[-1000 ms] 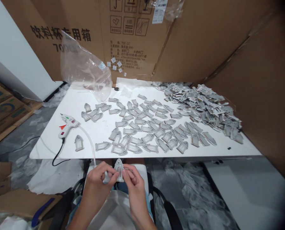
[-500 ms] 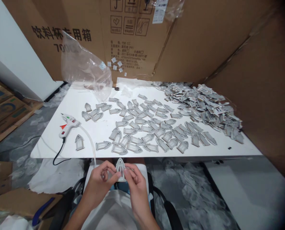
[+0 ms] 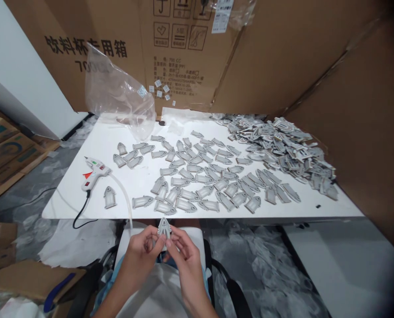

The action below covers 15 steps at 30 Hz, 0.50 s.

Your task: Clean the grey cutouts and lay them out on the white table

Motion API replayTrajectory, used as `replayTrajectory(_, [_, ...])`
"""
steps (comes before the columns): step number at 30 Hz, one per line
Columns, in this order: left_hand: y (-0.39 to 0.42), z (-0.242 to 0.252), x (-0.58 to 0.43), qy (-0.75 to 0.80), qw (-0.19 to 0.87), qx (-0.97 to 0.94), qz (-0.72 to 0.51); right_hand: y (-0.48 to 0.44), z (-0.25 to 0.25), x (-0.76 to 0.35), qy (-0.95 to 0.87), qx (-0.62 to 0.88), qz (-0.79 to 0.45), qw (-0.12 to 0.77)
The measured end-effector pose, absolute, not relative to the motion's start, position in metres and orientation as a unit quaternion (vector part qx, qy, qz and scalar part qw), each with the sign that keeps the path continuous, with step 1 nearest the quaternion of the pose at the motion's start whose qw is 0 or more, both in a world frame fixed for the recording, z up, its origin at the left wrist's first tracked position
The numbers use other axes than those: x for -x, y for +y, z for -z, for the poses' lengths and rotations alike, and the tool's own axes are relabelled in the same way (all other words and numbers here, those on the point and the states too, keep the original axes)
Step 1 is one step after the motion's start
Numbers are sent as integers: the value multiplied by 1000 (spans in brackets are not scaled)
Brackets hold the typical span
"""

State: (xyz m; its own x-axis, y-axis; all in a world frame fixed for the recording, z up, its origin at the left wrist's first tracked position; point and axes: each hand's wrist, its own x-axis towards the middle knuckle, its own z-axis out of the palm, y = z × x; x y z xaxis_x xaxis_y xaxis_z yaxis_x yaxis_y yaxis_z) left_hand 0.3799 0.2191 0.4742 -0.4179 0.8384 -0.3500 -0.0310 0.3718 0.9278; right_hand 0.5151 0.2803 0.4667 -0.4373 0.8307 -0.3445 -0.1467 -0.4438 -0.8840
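Both my hands hold one small grey arch-shaped piece (image 3: 164, 226) with a pointed top, just in front of the table's near edge. My left hand (image 3: 144, 245) pinches its left side, thumb on its face. On the other side my right hand (image 3: 184, 248) grips it, its thumb close beside the left one. The lower part of the piece is hidden by the thumbs. Many similar grey pieces (image 3: 187, 194) lie spread on the white table (image 3: 94, 137) beyond my hands. A single such piece (image 3: 110, 197) lies apart on the left.
A white glue gun (image 3: 96, 173) with a glue stick in its back rests at the table's left. A heap of grey pieces (image 3: 283, 145) covers the right rear. Behind stand large cardboard boxes (image 3: 183, 53) and a clear plastic bag (image 3: 117, 97). Plastic wrap (image 3: 269, 265) litters the floor.
My thumbs have moved closer together and lower over the piece's face, covering more of it. The piece has shifted slightly left. Things on the table have stayed put.
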Motion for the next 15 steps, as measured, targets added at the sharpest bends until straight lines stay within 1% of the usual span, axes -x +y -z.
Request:
replayTrajectory(5, [222,-474,-370,682,468,-306,-471,282,-467,-515,-430,416,-729,332])
replayTrajectory(12, [231,-476,-365,688,447,-334,-465,287,-463,-511,-433,422,-713,356])
replayTrajectory(14, [235,-480,-358,701,423,-347,-458,288,-463,-511,-439,413,-714,357])
replayTrajectory(15, [238,-486,-349,716,395,-359,-451,289,-463,-511,-444,408,-714,355])
